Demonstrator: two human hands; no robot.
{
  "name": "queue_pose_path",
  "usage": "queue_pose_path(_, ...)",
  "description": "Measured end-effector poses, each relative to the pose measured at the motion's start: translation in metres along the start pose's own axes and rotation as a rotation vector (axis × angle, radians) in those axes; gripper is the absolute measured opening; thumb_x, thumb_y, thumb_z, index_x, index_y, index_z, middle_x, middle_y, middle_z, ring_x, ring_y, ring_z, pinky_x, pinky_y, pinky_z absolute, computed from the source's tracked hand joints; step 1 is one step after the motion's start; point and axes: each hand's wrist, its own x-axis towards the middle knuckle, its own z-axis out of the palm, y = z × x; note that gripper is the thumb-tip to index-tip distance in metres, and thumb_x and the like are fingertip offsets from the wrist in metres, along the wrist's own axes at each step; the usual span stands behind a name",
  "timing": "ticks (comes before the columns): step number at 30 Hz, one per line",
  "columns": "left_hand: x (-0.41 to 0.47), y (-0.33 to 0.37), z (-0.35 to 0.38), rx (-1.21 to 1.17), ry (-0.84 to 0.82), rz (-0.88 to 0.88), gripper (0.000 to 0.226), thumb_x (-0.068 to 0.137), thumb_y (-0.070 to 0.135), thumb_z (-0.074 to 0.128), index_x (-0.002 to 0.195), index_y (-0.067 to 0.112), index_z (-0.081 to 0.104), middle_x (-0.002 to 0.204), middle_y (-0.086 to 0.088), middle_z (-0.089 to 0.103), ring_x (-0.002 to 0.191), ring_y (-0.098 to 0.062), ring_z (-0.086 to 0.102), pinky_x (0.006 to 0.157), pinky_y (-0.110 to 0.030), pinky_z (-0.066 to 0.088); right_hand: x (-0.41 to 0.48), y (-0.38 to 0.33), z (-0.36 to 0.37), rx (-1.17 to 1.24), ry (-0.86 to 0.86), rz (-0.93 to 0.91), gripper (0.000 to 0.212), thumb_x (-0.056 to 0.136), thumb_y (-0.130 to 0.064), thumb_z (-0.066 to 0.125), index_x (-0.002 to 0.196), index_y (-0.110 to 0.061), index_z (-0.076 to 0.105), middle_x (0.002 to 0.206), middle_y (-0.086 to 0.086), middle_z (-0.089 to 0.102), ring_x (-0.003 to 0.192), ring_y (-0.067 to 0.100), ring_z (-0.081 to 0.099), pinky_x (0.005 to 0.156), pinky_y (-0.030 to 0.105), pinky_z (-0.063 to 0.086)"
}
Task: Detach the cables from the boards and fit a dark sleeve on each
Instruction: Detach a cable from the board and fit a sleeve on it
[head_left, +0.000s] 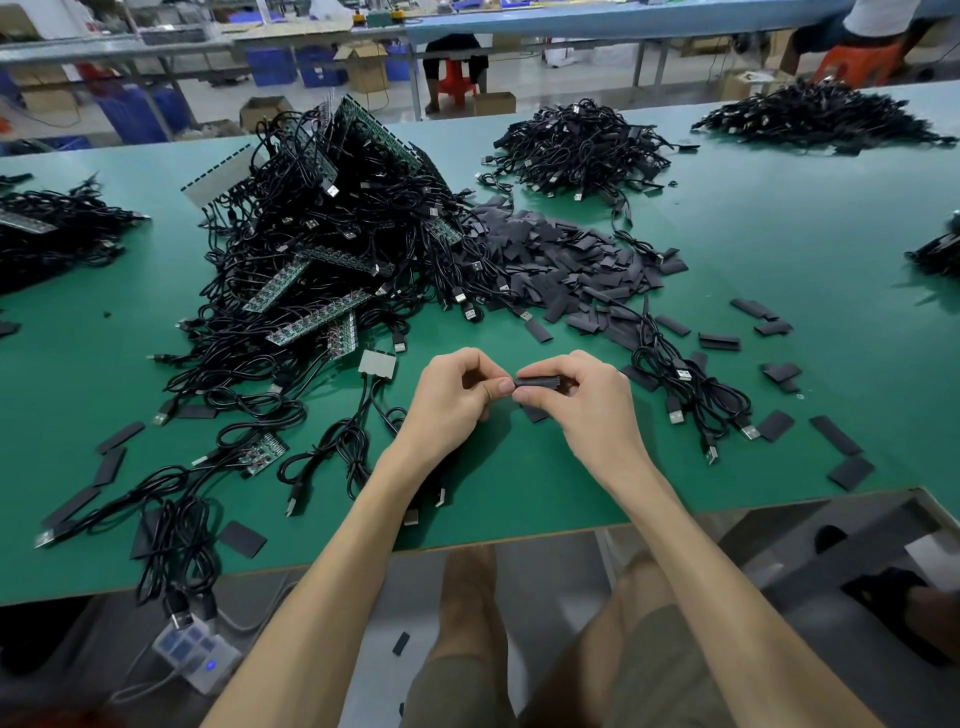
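Observation:
My left hand (453, 394) and my right hand (582, 397) meet above the near middle of the green table (519, 499). Between their fingertips is a dark sleeve (537, 383), pinched by my right hand, while my left hand pinches the cable end at the sleeve's left mouth. The cable (439, 491) runs hidden under my left wrist, its plug lying below it. A large heap of black cables on green boards (332, 249) rises to the far left. A pile of loose dark sleeves (566, 265) lies behind my hands.
Sleeved cables lie in heaps at the back (582, 145) and back right (821, 114). Loose cables (691, 395) and scattered sleeves (852, 470) lie to the right. More cables with a small board (262, 451) trail left, over the table's front edge. People sit at a far bench.

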Motion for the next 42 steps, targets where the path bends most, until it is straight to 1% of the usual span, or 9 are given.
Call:
queue_pose_path(3,0.0003,0.0005,0.0002,0.011,0.004,0.001,0.019,0.092,0.009,0.073,0.076,0.017,0.065,0.055,0.001,0.057,0.048,-0.013,0.047,0.051,-0.024,0.036,0.0003,0.0004,0.0008,-0.008,0.007,0.008,0.019,0.078,-0.019,0.087,0.096,-0.023,0.08,0.091,-0.003,0.071,0.083,0.01,0.068,0.074,0.021,0.053)
queue_pose_path(7,0.0,0.0014,0.0001,0.02,0.01,0.005,0.018,0.091,0.007,0.073,0.077,0.014,0.065,0.051,0.008,0.054,0.046,-0.011,0.046,0.05,-0.022,0.035,0.0006,0.0012,0.0017,-0.028,0.008,0.003,0.019,0.078,-0.02,0.087,0.096,-0.023,0.081,0.09,-0.004,0.071,0.082,0.008,0.068,0.075,0.022,0.053)
queue_pose_path(12,-0.0022,0.0035,0.0007,0.033,0.011,0.02,0.014,0.092,0.003,0.071,0.08,0.009,0.066,0.06,0.006,0.056,0.051,-0.014,0.046,0.052,-0.021,0.036,0.0012,0.0031,0.0003,-0.021,-0.007,0.014,0.02,0.077,-0.021,0.088,0.095,-0.024,0.081,0.088,-0.006,0.072,0.078,0.0,0.066,0.068,0.008,0.047)
queue_pose_path(22,-0.0019,0.0065,0.0007,0.071,0.018,0.018,0.027,0.091,0.002,0.072,0.074,0.021,0.063,0.063,0.012,0.056,0.059,-0.007,0.049,0.06,-0.022,0.036,0.0017,0.0036,0.0019,-0.034,-0.004,0.0,0.019,0.077,-0.023,0.088,0.094,-0.023,0.081,0.087,-0.01,0.072,0.074,-0.006,0.065,0.066,0.005,0.043)
queue_pose_path(25,-0.0013,0.0058,0.0001,0.065,0.036,0.01,0.023,0.091,0.003,0.072,0.075,0.018,0.063,0.062,0.011,0.055,0.058,-0.01,0.049,0.06,-0.026,0.036,0.0019,0.0043,0.0008,0.008,0.004,0.015,0.02,0.078,-0.021,0.088,0.097,-0.022,0.081,0.081,-0.012,0.07,0.063,-0.003,0.06,0.063,0.007,0.042)
queue_pose_path(29,-0.0014,0.005,0.0,0.067,0.051,-0.005,0.024,0.091,0.003,0.072,0.074,0.018,0.062,0.06,0.012,0.055,0.058,-0.012,0.048,0.06,-0.029,0.036,0.0025,0.006,-0.0013,0.121,0.016,0.076,0.018,0.077,-0.018,0.088,0.093,-0.02,0.08,0.071,-0.011,0.069,0.063,0.002,0.058,0.066,0.024,0.051)
queue_pose_path(35,-0.0016,0.0067,-0.0002,0.083,0.039,-0.007,0.02,0.091,0.004,0.071,0.076,0.015,0.063,0.061,0.012,0.056,0.058,-0.011,0.049,0.061,-0.028,0.037,0.0013,0.0045,-0.0007,0.139,0.034,0.058,0.012,0.076,-0.021,0.088,0.086,-0.024,0.08,0.071,-0.011,0.073,0.061,0.0,0.06,0.062,0.021,0.052)
queue_pose_path(39,-0.0029,0.0084,-0.0005,0.081,0.025,-0.006,0.018,0.093,0.004,0.07,0.078,0.012,0.064,0.062,0.011,0.056,0.059,-0.012,0.048,0.061,-0.028,0.037,0.0011,0.003,-0.0017,0.158,0.04,0.062,0.012,0.077,-0.02,0.087,0.087,-0.021,0.081,0.074,-0.008,0.075,0.066,0.002,0.063,0.065,0.023,0.054)
queue_pose_path(42,-0.0035,0.0096,-0.0003,0.081,0.014,-0.003,0.017,0.093,0.003,0.069,0.079,0.01,0.063,0.062,0.009,0.055,0.059,-0.012,0.047,0.06,-0.029,0.036,0.0015,0.0026,-0.0022,0.166,0.04,0.062,0.013,0.078,-0.02,0.087,0.089,-0.021,0.081,0.076,-0.01,0.076,0.065,-0.001,0.063,0.065,0.017,0.049)
